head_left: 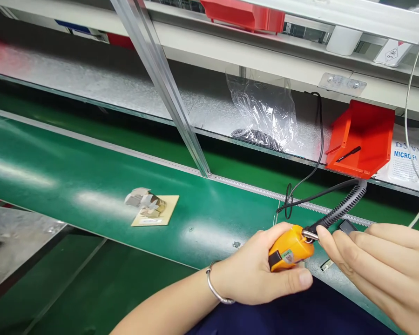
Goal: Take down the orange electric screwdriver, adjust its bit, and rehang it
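Both hands are seen low in the head view, at about five o'clock. An orange tool (290, 251) is gripped in the left hand (261, 270), with the thumb laid along its underside and the fingers curled around its body; a metal bracelet (214, 288) is worn on that wrist. The right hand (380, 265) is held loosely closed just beside the tool, its fingertips (323, 232) placed against the metal ring where a black ribbed cord guard (342, 209) leaves the tool. A black cable (314, 195) is carried from the guard toward twelve o'clock. A small black part (347, 226) is partly hidden behind the right hand. Everything is held over a green conveyor belt (73, 177). At nine o'clock, well apart, a tan card with crumpled paper (152, 208) is lying on the belt. At one o'clock, a red bin (365, 135) and a clear plastic bag (265, 111) are set on a metal shelf (91, 79).
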Motion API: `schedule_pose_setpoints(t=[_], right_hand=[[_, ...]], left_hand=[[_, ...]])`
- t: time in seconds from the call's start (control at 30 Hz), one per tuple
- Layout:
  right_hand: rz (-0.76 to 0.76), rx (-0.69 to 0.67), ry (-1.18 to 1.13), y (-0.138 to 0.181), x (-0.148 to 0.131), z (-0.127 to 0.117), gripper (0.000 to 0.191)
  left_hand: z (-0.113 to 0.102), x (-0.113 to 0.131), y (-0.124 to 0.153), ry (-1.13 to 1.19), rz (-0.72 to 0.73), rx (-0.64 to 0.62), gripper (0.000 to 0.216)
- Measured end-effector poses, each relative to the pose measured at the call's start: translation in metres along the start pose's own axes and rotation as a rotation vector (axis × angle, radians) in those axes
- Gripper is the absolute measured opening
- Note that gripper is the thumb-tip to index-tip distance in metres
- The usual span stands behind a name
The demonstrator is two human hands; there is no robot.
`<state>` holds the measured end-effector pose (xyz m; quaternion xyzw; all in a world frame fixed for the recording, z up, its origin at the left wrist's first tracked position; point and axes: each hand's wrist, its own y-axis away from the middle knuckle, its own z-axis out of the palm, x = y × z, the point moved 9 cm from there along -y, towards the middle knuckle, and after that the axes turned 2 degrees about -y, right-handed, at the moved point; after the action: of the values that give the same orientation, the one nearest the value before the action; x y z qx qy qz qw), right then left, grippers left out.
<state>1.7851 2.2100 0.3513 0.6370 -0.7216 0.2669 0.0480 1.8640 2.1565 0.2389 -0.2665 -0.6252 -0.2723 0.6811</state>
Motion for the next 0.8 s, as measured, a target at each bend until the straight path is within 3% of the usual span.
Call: schedule_pose_setpoints(t=[0.2, 0.4, 0.6, 0.7, 0.8], right_hand=[[-0.103, 0.121, 0.106, -0.009, -0.009, -0.001, 0.017], [-0.180, 0.034, 0.174, -0.007, -0.016, 0.006, 0.017], [-0.059, 0.159, 0.281, 0.017, -0.023, 0.005, 0.025], [-0.026, 0.105, 0.209, 0.022, -0.017, 0.001, 0.020], [-0.030, -0.084, 0.129, 0.024, -0.005, -0.002, 0.026]], left_hand=[[0.001, -0.009, -0.005, 0.132, -0.032, 0.013, 0.057], [0.004, -0.010, -0.010, 0.193, -0.024, 0.014, 0.054], [-0.001, 0.001, -0.010, 0.287, 0.012, 0.034, 0.059], [-0.005, 0.011, -0.010, 0.226, 0.040, 0.011, 0.056], [-0.018, 0.014, -0.012, -0.046, 0.084, 0.019, 0.041]])
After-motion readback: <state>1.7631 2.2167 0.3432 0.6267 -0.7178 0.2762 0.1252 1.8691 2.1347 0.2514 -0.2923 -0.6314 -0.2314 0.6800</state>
